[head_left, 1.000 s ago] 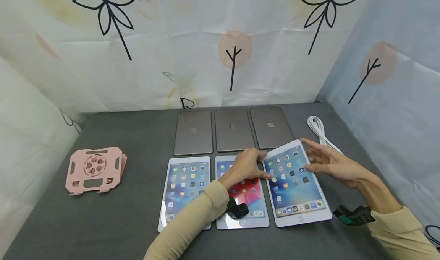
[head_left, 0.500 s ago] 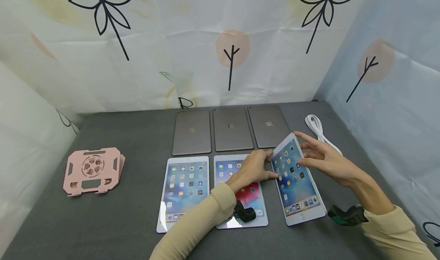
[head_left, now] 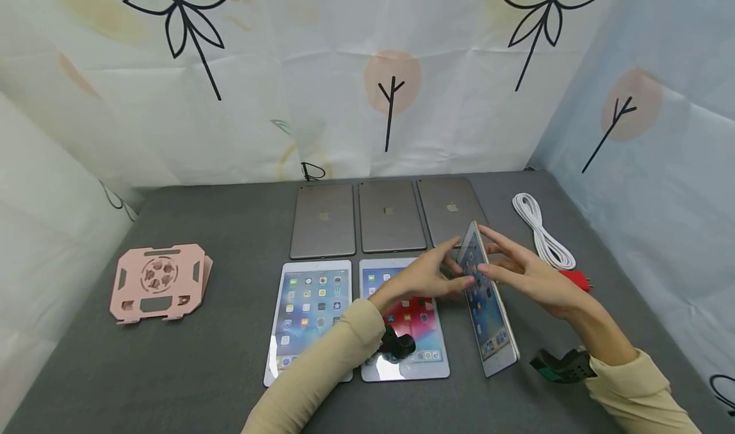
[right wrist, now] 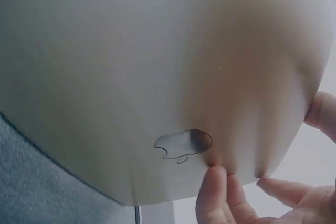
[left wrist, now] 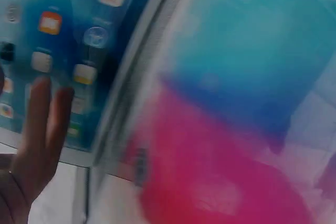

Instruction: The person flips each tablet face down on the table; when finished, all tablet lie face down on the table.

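A white-framed tablet [head_left: 488, 306] with its screen lit stands steeply tilted at the right of a row, its lower end near the table. My right hand [head_left: 540, 277] pinches its upper right edge, thumb on the screen side. Fingertips of that hand [right wrist: 212, 182] touch the silver back [right wrist: 115, 77] in the right wrist view. At the tablet's left side is my left hand [head_left: 427, 274], thumb at the screen; its fingers [left wrist: 39, 114] extend before the screen [left wrist: 63, 40] in the left wrist view, contact unclear. Under the left forearm lie two lit tablets, one bluish [head_left: 316, 293], one pink-red [head_left: 425, 322].
Three grey tablets lie face down behind, at left [head_left: 323, 230], middle [head_left: 392, 226] and right [head_left: 450, 214]. A pink stand [head_left: 157, 281] lies at left. White coiled cable [head_left: 534, 223] and a red plug [head_left: 577, 279] are at right. Patterned cloth walls [head_left: 321, 89] surround the table.
The right tablet has turned from facing up at a slant to nearly on edge. My right hand has moved left with it, and the red plug has come into view.
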Action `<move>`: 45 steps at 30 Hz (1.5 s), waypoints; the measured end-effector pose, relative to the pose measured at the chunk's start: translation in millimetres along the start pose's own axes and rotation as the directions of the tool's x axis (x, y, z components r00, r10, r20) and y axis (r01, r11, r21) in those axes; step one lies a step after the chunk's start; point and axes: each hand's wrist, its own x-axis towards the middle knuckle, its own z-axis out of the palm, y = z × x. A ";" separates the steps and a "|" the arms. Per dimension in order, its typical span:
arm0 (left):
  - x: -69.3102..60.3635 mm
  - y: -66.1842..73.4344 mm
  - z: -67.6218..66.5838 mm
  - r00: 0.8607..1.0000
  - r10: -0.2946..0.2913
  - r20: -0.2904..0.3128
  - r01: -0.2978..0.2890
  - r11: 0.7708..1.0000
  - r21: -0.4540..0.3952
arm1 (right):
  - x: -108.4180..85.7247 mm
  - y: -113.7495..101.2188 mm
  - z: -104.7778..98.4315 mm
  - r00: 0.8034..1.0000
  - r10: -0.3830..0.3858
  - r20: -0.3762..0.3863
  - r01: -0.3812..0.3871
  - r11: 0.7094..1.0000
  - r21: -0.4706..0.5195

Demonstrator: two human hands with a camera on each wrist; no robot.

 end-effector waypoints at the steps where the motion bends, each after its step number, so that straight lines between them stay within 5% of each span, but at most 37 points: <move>1: -2.4 3.2 -2.6 1.000 0.000 0.020 0.001 0.997 -0.081 | 0.7 0.0 1.1 1.000 0.006 0.006 -0.006 1.000 -0.003; 4: -8.7 12.4 -8.2 0.998 0.010 0.064 0.007 0.966 -0.259 | 2.9 0.5 4.1 1.000 0.008 0.022 -0.008 1.000 -0.008; 6: -12.1 17.0 -10.4 0.997 0.006 0.072 0.015 0.957 -0.289 | 4.2 1.1 6.2 0.999 0.010 0.031 -0.009 1.000 -0.007; 17: -20.4 18.5 -19.0 0.998 -0.046 0.051 0.060 0.942 -0.331 | 14.0 17.9 15.2 0.993 0.081 0.088 -0.075 0.995 -0.068; 26: -26.6 16.7 -30.6 0.993 -0.113 0.037 0.119 0.939 -0.322 | 22.5 39.9 19.8 0.972 0.234 0.011 -0.225 0.947 -0.229; 37: -30.8 6.7 -33.5 0.995 -0.058 0.081 0.086 0.906 -0.415 | 24.7 50.1 10.4 0.985 0.173 -0.024 -0.174 0.968 -0.182; 45: -27.6 0.7 -29.2 0.997 -0.026 0.075 0.051 0.935 -0.352 | 20.8 49.2 2.0 0.981 0.124 -0.147 -0.152 0.967 -0.205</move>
